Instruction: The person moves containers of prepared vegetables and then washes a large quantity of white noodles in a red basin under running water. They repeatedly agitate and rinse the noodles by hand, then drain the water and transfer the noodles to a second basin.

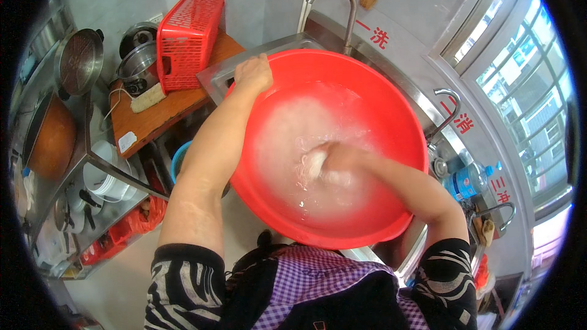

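Observation:
A large round red plastic basin [394, 101] sits over the stainless steel sink, holding cloudy whitish water [284, 133]. At the basin's far left rim, my left hand [255, 72] is closed over the edge. My right hand [344, 159] reaches into the middle of the water, blurred by motion. A soft white material [314, 165] bulges at its fingers, with pale strands beside it. What the material is cannot be made out, and the fingertips are partly hidden by water.
Curved metal faucets [351, 13] rise behind the basin. A water bottle [467, 181] lies on the right ledge. To the left, a red plastic basket [188, 41] and a metal pot [140, 66] stand on a wooden board [156, 123]. A metal shelf [124, 174] holds pans.

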Available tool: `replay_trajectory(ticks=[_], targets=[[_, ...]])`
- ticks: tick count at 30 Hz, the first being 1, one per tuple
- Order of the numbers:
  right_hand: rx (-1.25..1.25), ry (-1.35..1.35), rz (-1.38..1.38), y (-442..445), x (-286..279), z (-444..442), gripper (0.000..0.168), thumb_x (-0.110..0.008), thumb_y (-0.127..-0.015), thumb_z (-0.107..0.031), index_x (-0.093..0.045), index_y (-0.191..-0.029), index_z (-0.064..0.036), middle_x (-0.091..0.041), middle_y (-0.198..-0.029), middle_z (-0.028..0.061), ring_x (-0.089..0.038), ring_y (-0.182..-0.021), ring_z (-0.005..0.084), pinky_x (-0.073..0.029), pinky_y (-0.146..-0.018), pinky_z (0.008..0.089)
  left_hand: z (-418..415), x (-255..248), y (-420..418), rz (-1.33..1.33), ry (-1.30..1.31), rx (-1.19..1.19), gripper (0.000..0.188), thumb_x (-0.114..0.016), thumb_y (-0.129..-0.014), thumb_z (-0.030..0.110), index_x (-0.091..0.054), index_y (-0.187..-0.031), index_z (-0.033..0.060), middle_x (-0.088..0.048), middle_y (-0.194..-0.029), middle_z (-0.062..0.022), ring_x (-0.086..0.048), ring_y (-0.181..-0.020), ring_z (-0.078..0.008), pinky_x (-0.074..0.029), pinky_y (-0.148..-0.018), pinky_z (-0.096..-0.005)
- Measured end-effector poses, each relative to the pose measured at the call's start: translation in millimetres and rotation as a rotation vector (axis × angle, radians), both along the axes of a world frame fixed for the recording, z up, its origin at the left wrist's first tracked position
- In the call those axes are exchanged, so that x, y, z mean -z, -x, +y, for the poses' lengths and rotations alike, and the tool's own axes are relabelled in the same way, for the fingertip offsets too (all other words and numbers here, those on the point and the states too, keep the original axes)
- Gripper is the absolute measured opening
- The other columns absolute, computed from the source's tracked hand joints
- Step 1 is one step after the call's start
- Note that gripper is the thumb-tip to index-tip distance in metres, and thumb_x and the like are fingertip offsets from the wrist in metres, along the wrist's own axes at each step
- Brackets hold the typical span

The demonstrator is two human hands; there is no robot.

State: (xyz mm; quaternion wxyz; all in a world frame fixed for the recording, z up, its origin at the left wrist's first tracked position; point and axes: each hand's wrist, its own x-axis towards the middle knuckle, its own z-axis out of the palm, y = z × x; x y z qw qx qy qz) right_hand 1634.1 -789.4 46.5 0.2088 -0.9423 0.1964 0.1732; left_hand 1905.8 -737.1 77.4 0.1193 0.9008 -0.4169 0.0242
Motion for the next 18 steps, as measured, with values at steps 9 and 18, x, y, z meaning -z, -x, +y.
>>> replay_trajectory(ticks=[9, 18], targets=[[0.816, -0.604, -0.985, 106, -142, -66, 0.032, -0.059, -0.076, -0.008, -0.059, -0.104, 0.008, -0.064, -0.094, 0.0170, -0.066, -0.082, 0.0263, -0.057, -0.073, 0.0384, 8, -2, 1, -0.028, -0.043, -0.042, 0.033, -0.047, -0.085, 0.012, -0.050, -0.117, 0.0028, -0.058, -0.117, -0.0192, -0.057, -0.111, -0.0312, -0.046, -0.091, -0.0407], [0.831, -0.347, -1.365, 267, -147, -100, 0.041, -0.052, -0.078, -0.015, -0.054, -0.117, -0.001, -0.063, -0.100, 0.0119, -0.064, -0.088, 0.0223, -0.057, -0.073, 0.0346, 7, -10, 9, 0.000, -0.064, -0.026, 0.033, -0.047, -0.085, 0.011, -0.050, -0.117, 0.0027, -0.058, -0.116, -0.0190, -0.057, -0.110, -0.0318, -0.047, -0.090, -0.0411]])
